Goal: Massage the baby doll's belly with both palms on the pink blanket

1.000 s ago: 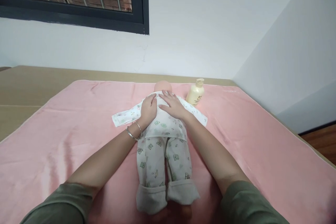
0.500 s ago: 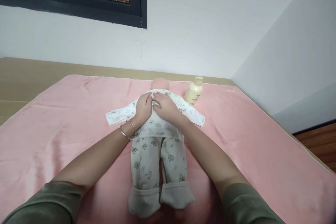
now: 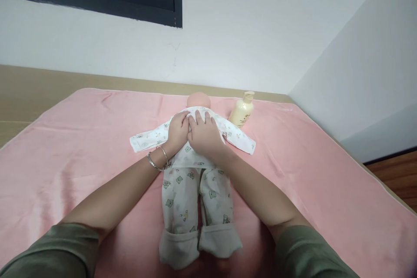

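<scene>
A baby doll in white printed pyjamas lies stretched out on a pink blanket [image 3: 107, 147], its bald head [image 3: 198, 100] at the far end. Both sleeves of the printed top [image 3: 240, 137] spread sideways, and the printed trousers [image 3: 182, 200] with turned-up cuffs point toward me. On the upper torso, my left hand [image 3: 177, 130] rests on the cloth, its fingers partly hidden. Beside it, touching at the thumb side, my right hand [image 3: 206, 134] lies flat with fingers spread. Neither hand grips anything. The doll's face is not visible.
A cream pump bottle [image 3: 241, 110] stands on the blanket to the right of the doll's head. Behind the blanket runs a wooden ledge [image 3: 39, 89] against the white wall [image 3: 244, 30]. A dark-framed window [image 3: 169, 0] is at upper left.
My right hand has turned so its fingers point more directly toward the doll's head and are spread wider. My left hand stays in place. The view has tilted slightly.
</scene>
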`<state>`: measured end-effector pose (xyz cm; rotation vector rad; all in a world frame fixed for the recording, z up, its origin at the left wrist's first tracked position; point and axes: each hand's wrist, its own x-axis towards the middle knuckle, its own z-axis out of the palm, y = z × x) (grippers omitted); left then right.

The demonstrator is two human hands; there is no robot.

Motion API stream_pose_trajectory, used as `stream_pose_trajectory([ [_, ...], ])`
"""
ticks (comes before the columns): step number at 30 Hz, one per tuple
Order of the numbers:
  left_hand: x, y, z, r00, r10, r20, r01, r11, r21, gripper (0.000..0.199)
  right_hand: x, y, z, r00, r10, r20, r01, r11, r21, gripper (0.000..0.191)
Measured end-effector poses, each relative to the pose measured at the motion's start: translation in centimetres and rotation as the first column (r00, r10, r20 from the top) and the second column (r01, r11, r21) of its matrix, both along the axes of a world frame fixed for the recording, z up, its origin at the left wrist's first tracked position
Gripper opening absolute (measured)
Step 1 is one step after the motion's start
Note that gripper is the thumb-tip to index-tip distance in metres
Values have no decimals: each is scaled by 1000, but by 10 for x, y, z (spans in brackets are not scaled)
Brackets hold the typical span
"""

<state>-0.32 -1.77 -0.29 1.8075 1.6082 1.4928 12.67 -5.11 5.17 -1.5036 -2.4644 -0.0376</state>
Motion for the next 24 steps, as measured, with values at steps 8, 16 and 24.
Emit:
stream_pose_trajectory([
  [8,0,0,1,1000,10,17,-10,1000,-29,40,24,31,3,992,-18,-126,-5,985,-175,57],
  [16,-1,-3,2,998,9,66,-5,998,-62,40,-14,-18,3,999,-3,51,7,998,-62,59],
  [24,1,-3,5,1000,11,-4,-12,999,-41,43,19,29,2,995,-4,-104,-10,991,-135,59],
])
